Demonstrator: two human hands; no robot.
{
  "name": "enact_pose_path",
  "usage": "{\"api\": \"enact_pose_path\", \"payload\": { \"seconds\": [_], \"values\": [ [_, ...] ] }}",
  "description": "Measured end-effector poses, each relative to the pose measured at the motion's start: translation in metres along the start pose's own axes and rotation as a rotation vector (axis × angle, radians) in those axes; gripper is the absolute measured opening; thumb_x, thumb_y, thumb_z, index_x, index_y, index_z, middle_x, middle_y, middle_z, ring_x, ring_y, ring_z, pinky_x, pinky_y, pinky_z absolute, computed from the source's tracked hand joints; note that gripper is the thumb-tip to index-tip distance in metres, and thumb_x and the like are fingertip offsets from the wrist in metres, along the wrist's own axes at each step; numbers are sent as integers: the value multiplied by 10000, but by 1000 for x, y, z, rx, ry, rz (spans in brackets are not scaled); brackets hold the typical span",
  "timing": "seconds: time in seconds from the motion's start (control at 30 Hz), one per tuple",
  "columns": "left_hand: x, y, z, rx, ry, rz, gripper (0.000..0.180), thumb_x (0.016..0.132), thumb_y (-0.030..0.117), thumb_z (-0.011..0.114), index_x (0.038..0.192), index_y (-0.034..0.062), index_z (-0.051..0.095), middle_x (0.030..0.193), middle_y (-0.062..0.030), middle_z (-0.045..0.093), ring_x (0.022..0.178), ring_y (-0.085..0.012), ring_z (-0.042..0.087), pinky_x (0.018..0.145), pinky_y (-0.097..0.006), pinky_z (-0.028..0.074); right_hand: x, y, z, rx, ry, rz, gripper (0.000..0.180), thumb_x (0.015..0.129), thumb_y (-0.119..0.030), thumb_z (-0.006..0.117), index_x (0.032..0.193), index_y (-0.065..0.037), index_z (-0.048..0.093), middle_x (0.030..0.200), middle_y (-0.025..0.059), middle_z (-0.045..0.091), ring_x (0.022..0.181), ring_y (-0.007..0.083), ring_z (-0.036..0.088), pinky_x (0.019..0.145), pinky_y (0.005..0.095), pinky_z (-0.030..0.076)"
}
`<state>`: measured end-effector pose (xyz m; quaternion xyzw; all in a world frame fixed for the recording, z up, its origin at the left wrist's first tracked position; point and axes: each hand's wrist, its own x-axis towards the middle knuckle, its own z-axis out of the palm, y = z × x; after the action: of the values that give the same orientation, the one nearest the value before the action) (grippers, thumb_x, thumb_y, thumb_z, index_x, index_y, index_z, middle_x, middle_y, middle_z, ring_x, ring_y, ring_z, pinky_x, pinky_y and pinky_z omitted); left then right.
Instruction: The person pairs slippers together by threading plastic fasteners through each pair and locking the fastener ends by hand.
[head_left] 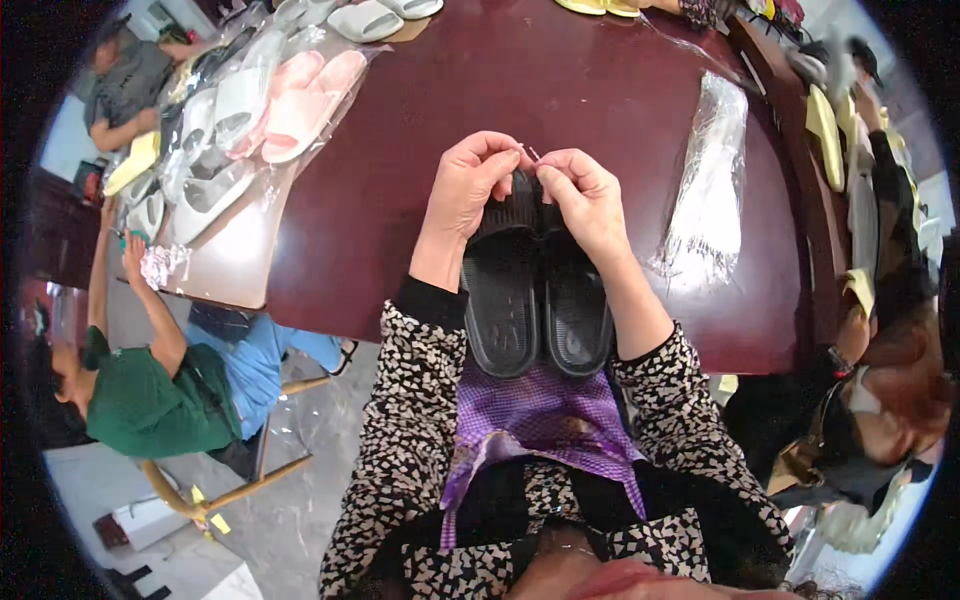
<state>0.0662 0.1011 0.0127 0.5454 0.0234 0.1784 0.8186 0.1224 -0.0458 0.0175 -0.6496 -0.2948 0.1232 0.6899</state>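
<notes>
Left hand (462, 195) and right hand (592, 210) pinch a thin pale strand (531, 153) — black ribbed slip-on sandals (502, 305) sit just under the fingertips, a long white strand bundle (712, 165) rightward

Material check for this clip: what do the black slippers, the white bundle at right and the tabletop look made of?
Black slippers: probably moulded foam or rubber, mostly matte, judging by the ribbed one-piece look.
White bundle: thin, shiny strands, perhaps plastic or cord; the picture leaves that open.
Tabletop: dark red and glossy with light reflections, possibly lacquered wood or laminate.
</notes>
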Motion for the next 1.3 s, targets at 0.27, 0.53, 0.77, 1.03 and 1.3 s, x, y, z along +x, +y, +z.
{"api": "enact_pose_path", "payload": {
  "seconds": [0.27,0.53,0.77,1.03,1.3],
  "values": [
    [-1,-1,-1,13,81,36,55,845,42,599,887,13,620,800,-42,641,567,-36,497,501,-163,388,2,3,0,-238,24,-203,85,862,-69,589,870,2,635,724,-34,576,701,48,518,646,193,420],
    [-5,-6,9,358,224,226,33,799,-1,631,821,24,629,735,-6,602,589,-37,517,511,-182,413,1,3,-2,-278,3,-79,83,852,-76,596,842,1,624,721,-41,566,689,33,478,628,193,404],
    [-5,-8,18,618,266,529,67,749,-48,632,775,4,599,719,-21,582,598,-65,539,525,-213,436,1,4,-2,-301,21,-63,87,847,-76,598,811,2,613,702,-41,559,662,30,463,606,194,398],
    [-8,-4,19,749,308,586,78,741,-58,627,763,8,592,745,-40,589,618,-81,550,541,-218,443,1,3,-1,-296,39,-83,81,832,-76,606,803,-1,612,686,-37,556,643,31,458,587,198,398],
    [-8,-7,21,825,303,640,81,747,-49,639,782,15,603,765,-37,596,629,-73,542,551,-210,436,0,2,-2,-295,66,-49,83,824,-76,607,792,0,613,681,-37,558,640,32,461,585,199,400]
  ]
}}
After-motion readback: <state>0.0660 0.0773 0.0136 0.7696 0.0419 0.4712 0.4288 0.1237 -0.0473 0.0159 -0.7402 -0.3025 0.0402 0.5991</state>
